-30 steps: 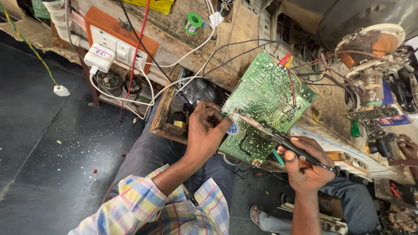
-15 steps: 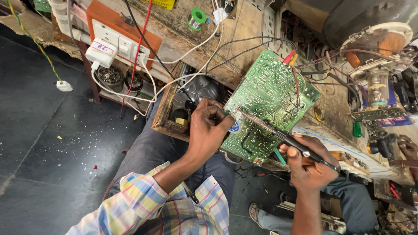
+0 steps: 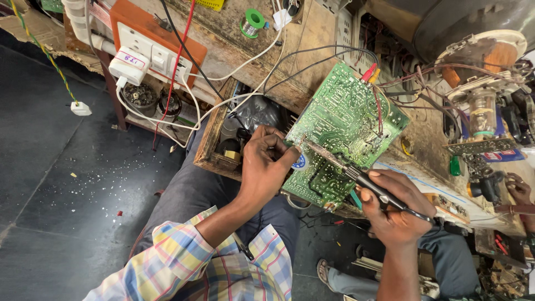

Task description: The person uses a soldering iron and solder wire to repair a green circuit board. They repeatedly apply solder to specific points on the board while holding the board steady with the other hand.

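A green circuit board (image 3: 340,131) stands tilted on its edge against the workbench, solder side facing me. My left hand (image 3: 266,167) grips its left edge and steadies it. My right hand (image 3: 393,206) holds a black-handled soldering iron (image 3: 356,175), its metal tip touching the board near the left edge, close to my left fingers. Red and yellow wires (image 3: 370,72) run from the board's upper corner.
An orange switchboard with white sockets (image 3: 150,44) and a white plug adapter (image 3: 129,64) sit upper left. A green solder spool (image 3: 253,21) lies on the bench. An open wooden drawer (image 3: 214,145) holds parts. Another person's hand (image 3: 518,189) shows at the right.
The view has shifted slightly; both hands keep the same grip and the iron's tip stays on the board's left part.
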